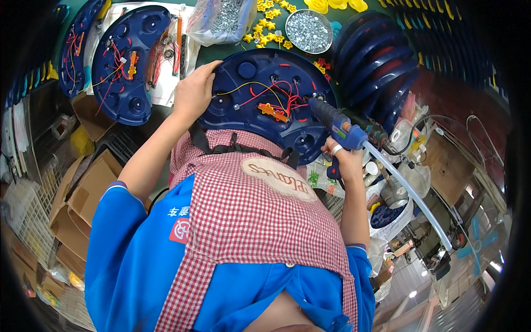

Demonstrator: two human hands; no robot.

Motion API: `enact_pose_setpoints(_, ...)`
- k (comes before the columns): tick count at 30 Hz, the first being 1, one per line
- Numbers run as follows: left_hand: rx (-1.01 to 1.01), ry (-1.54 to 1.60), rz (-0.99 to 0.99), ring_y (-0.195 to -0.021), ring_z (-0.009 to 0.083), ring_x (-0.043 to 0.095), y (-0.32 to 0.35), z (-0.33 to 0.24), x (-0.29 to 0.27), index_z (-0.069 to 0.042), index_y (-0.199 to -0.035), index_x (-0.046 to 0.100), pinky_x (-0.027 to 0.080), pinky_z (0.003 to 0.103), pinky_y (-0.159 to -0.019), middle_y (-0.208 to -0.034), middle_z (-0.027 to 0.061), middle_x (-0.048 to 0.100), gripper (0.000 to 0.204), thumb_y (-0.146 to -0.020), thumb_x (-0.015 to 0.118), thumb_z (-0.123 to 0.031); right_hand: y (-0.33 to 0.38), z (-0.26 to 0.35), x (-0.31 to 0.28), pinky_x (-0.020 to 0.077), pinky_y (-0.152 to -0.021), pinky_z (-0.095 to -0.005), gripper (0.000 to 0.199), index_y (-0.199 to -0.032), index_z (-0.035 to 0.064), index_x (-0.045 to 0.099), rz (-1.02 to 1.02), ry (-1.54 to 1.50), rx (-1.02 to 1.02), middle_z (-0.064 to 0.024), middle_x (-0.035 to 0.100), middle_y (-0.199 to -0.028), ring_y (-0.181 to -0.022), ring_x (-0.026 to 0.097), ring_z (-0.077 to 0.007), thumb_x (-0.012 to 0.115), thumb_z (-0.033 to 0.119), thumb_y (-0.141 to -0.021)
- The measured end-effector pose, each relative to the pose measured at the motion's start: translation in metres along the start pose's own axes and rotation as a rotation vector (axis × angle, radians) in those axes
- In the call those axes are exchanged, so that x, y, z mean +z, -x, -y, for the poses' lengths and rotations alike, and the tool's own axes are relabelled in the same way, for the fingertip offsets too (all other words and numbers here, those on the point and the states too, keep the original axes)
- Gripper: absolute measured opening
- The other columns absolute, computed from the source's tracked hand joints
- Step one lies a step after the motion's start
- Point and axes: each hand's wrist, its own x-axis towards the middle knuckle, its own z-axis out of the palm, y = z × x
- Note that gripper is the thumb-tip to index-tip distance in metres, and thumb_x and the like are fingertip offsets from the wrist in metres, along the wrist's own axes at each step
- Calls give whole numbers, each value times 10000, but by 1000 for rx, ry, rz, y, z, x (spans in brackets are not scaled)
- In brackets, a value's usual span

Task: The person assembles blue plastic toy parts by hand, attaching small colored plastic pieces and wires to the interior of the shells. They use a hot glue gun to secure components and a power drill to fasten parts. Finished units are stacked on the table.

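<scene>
A dark blue, curved plastic shell [235, 118] lies in front of me with its inner side up. Red and yellow wires and a small orange circuit board [272, 112] show inside it. My left hand [194, 91] grips the shell's left rim, fingers over the edge. In my right hand [345, 159] is a blue hot glue gun [347, 134], its nozzle over the shell's right part, close to the wires. A long whitish glue stick [412, 193] sticks out of the gun's back. Whether the nozzle touches the shell, I cannot tell.
Two similar wired shells [105, 88] lie at the left. Behind stand a round dish of screws [309, 31], a bag of screws [224, 19] and yellow star-shaped pieces [268, 26]. Stacked blue shells [376, 61] rise at the right. Cardboard boxes [91, 188] are at the lower left.
</scene>
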Motion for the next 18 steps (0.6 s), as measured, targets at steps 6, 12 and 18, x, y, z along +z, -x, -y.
enact_pose_setpoints(6, -130, 224, 92, -860, 297, 670, -2, -3, -7, -108, -1147, 637, 522, 342, -705, -959, 154, 679, 275, -881, 572, -85, 8, -21, 2, 496, -631, -269, 434, -1190, -26, 507, -55, 122, -19, -63, 585, -834, -666, 586, -135, 671, 72, -801)
enact_pose_setpoints(12, 63, 18, -351, -836, 205, 654, -91, 2, -78, -79, -1136, 659, 493, 300, -754, -933, 131, 683, 264, -880, 596, -78, 29, 5, -11, 499, -806, -363, 440, -1095, -21, 522, 43, -429, -219, -208, 646, -986, -902, 649, -303, 638, 253, -771)
enact_pose_setpoints(18, -517, 379, -455, -994, 304, 631, -251, 122, -8, -90, -1095, 654, 486, 466, -894, -1010, 170, 673, 297, -826, 528, -90, 7, 7, 1, 520, -765, -358, 373, -1034, -31, 551, -30, -478, -178, -200, 660, -911, -924, 652, -331, 575, 269, -815)
